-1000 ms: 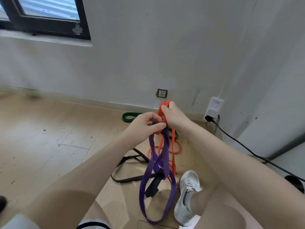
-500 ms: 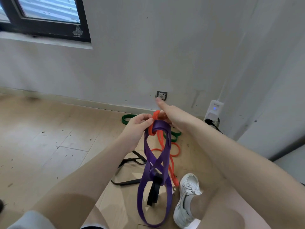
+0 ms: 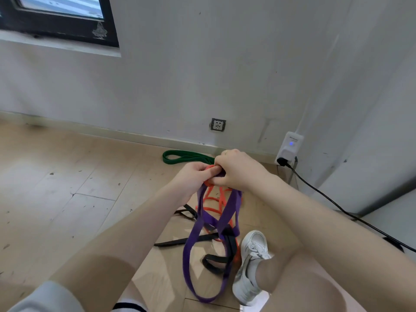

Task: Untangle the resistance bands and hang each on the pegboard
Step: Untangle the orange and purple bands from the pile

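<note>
Hanging straight down from the pinching fingers of both hands, left hand (image 3: 195,176) and right hand (image 3: 236,170) touching at the knot, the purple band (image 3: 191,239) runs lengthwise below them, threaded with the orange band (image 3: 216,199) and black band (image 3: 230,244).

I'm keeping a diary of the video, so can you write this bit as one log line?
step: untangling | both hands pinch orange band and purple band | black band caught in purple | green band on floor | hung: none
</note>
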Motion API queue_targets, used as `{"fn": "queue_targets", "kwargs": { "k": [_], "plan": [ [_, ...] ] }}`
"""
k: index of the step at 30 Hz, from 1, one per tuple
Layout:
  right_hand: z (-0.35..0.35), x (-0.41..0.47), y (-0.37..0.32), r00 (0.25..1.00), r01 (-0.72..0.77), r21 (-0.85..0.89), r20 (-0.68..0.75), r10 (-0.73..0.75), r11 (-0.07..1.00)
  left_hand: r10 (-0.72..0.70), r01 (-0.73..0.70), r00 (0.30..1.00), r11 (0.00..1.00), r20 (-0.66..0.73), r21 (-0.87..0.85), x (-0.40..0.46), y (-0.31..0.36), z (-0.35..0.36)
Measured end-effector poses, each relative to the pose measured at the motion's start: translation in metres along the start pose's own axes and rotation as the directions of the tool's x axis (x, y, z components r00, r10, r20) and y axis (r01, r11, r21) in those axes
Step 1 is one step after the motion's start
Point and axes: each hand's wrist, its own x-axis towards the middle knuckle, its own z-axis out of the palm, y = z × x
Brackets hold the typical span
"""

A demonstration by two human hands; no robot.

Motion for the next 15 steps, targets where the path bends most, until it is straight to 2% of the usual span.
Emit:
{"fn": "queue_targets", "kwargs": {
  "k": [2, 5, 7, 11, 13, 15],
  "plan": [
    [0.001, 0.002, 0.003, 1.000, 0.001, 0.024, -0.014, 0.000, 1.000, 0.007, -0.007, 1.000, 1.000, 0.003, -0.007, -0.001, 0.002, -0.002],
    [-0.001, 0.013, 0.005, 0.999, -0.042, 0.049, -0.029, 0.044, 0.998, 0.056, -0.062, 0.980, 0.998, -0.193, -0.030, -0.001, 0.009, -0.002],
    [-0.006, 0.021, 0.006, 0.993, -0.088, 0.088, -0.076, 0.095, 0.992, 0.062, -0.104, 0.951, 0.987, -0.304, -0.123, 0.002, 0.014, -0.002],
    [-0.026, 0.028, 0.009, 0.938, -0.169, 0.336, -0.234, 0.256, 0.927, -0.095, -0.098, 0.887, 0.917, -0.451, -0.386, 0.010, 0.028, -0.020],
    [-0.036, 0.030, 0.029, 0.857, -0.220, 0.484, -0.318, 0.405, 0.847, -0.225, -0.125, 0.845, 0.799, -0.485, -0.588, 0.017, 0.023, -0.047],
    [-0.051, 0.031, 0.062, 0.719, -0.227, 0.689, -0.358, 0.596, 0.688, -0.306, -0.219, 0.825, 0.603, -0.476, -0.767, 0.021, 0.005, -0.080]
  ]
}}
